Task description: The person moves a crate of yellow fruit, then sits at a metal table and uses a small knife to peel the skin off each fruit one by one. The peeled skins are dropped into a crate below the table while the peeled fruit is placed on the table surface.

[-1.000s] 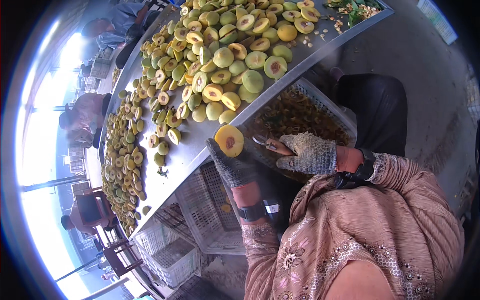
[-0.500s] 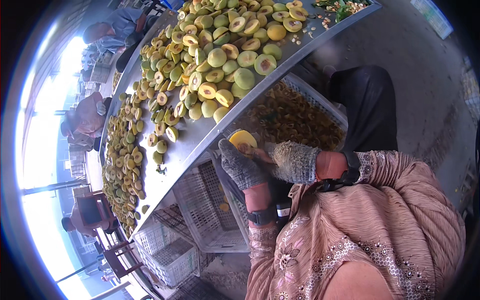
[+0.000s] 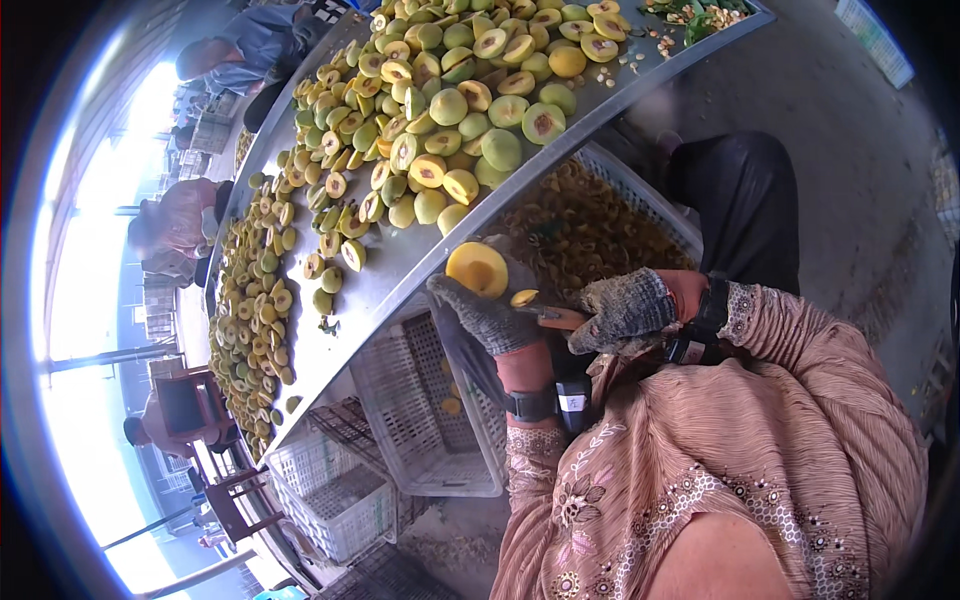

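Observation:
My left hand (image 3: 487,313), in a grey knit glove, holds up a yellow half of a stone fruit (image 3: 478,270), cut face showing with a hollow in its middle. My right hand (image 3: 625,313), in a worn, dirty grey glove, is closed on a small tool with an orange-brown handle (image 3: 560,318). At the tool's tip is a small yellow fruit piece (image 3: 523,298), just apart from the held half. Both hands are off the near edge of a metal table (image 3: 400,268), where many green-yellow fruit halves (image 3: 450,107) lie heaped, some with stones showing.
Under the table edge stands a crate of brownish-yellow scraps (image 3: 580,225). White plastic crates (image 3: 425,410) stand lower left, one holding a few pieces. Light stones and green leaves (image 3: 695,20) lie at the table's far corner. Other people (image 3: 240,55) sit along the far side.
My right hand has drawn back to the right from the fruit half, with a small yellow piece at the tool's tip. The half's cut face now turns more into view.

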A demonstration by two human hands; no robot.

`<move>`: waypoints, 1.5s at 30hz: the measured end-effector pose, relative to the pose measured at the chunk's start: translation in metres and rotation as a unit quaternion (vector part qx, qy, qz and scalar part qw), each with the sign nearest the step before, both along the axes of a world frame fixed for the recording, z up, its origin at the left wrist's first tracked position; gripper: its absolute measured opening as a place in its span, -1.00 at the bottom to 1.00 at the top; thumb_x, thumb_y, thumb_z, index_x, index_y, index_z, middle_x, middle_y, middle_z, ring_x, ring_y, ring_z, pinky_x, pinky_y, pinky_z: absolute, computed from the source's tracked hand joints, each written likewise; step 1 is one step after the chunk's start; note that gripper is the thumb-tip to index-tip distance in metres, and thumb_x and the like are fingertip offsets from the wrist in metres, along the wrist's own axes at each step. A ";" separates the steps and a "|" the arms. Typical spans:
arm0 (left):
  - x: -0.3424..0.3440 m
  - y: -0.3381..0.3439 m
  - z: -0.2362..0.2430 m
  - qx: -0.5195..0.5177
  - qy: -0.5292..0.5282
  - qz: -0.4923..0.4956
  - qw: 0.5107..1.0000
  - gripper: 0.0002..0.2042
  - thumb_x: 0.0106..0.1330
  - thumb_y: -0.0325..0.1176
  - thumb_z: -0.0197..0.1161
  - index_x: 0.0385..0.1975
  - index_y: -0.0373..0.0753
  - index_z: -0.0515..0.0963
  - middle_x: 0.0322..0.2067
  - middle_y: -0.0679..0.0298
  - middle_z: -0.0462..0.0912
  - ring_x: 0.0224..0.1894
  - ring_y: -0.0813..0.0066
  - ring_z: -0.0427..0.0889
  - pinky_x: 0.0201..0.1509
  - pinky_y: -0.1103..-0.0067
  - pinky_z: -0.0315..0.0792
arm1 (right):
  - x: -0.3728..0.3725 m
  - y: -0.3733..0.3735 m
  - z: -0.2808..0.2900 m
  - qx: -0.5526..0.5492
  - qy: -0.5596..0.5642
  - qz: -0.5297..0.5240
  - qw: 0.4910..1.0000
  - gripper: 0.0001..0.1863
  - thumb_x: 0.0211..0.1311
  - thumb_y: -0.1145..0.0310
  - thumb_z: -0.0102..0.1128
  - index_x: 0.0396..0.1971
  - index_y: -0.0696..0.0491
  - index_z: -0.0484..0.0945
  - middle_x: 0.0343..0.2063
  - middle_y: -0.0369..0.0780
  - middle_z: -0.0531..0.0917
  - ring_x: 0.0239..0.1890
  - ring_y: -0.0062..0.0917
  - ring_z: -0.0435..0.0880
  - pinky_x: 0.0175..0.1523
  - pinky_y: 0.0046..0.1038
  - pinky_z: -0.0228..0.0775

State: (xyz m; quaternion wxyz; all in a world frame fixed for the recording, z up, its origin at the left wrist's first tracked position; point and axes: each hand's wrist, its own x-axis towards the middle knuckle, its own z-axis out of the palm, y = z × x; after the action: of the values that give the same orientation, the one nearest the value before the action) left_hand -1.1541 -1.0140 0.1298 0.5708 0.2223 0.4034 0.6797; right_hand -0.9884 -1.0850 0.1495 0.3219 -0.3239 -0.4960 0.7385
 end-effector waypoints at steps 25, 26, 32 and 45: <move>-0.036 0.188 -0.011 -0.161 0.801 -0.277 0.505 -0.25 -0.10 0.17 0.40 -0.03 -0.37 0.56 -0.09 -0.14 0.63 0.04 0.05 0.61 0.11 0.32 0.45 | 0.033 0.021 -0.127 -0.048 -0.382 -0.042 0.922 -0.55 0.08 0.00 0.31 -0.38 0.16 0.60 -0.49 -0.09 0.67 -0.41 -0.28 0.65 -0.27 -0.26 0.41; -0.040 0.189 -0.016 -0.133 0.799 -0.272 0.520 -0.34 -0.05 0.13 0.40 -0.10 -0.36 0.59 -0.13 -0.09 0.65 -0.06 0.12 0.65 0.05 0.35 0.47 | 0.033 0.021 -0.130 -0.053 -0.377 -0.050 0.924 -0.56 0.08 0.00 0.31 -0.37 0.15 0.60 -0.49 -0.09 0.67 -0.40 -0.28 0.65 -0.27 -0.26 0.41; -0.068 0.162 -0.023 -0.077 0.630 -0.144 0.760 -0.44 0.03 0.04 0.38 -0.15 -0.32 0.49 -0.37 0.05 0.65 -0.29 0.07 0.65 -0.15 0.27 0.54 | 0.033 0.015 -0.126 0.026 -0.384 -0.078 0.920 -0.54 0.09 -0.01 0.29 -0.36 0.16 0.58 -0.48 -0.05 0.65 -0.38 -0.24 0.64 -0.25 -0.24 0.40; -0.051 0.043 0.010 0.040 -0.168 -0.227 0.958 -0.55 0.36 -0.09 -0.02 -0.01 -0.37 0.46 -0.22 -0.02 0.59 -0.39 0.20 0.61 -0.43 0.49 0.51 | -0.014 0.023 -0.013 0.109 -0.325 -0.110 0.933 -0.46 0.19 -0.01 0.16 -0.10 0.20 0.52 -0.19 0.08 0.64 -0.09 -0.11 0.63 -0.01 -0.25 0.42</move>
State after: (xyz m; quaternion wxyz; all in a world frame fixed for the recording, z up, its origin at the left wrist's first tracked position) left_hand -1.2047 -0.9714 0.1400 0.7604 0.2130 0.2133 0.5753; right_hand -1.0021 -1.0617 0.1370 0.2558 -0.5616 -0.6124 0.4940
